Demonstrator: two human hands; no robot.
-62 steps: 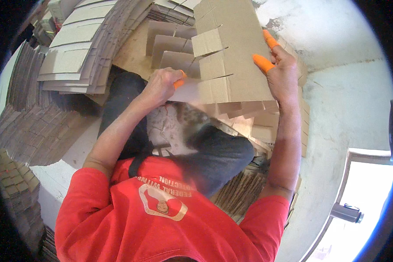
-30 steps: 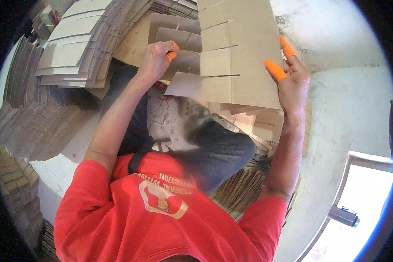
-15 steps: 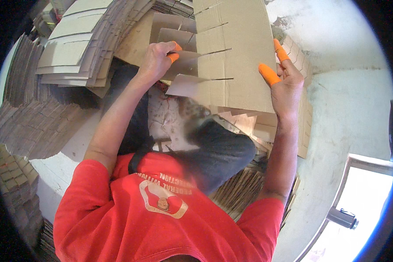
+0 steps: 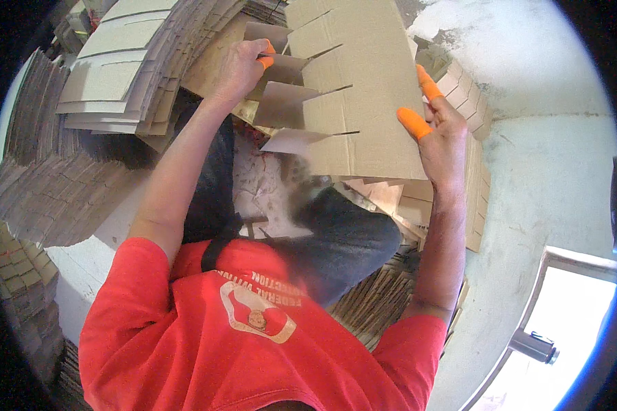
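A long slotted cardboard sheet is held up before me, its slits along the left edge. Several smaller cardboard pieces stick out leftward from those slits. My right hand grips the sheet's right edge, with orange finger covers on thumb and finger; the thumb lies on the face that I see. At the far left of the sheet, my left hand is closed in a pinch on one of the smaller cardboard pieces, also with orange covers on its fingertips.
Stacks of slotted cardboard stand at the far left, with more piled cardboard below them. Other cardboard pieces lie by my bent leg. Along the right runs a pale wall, with slotted cardboard leaning near it.
My left hand has moved farther away, up along the row of smaller pieces. The sheet and my right hand have shifted a little left, and the sheet has tilted slightly.
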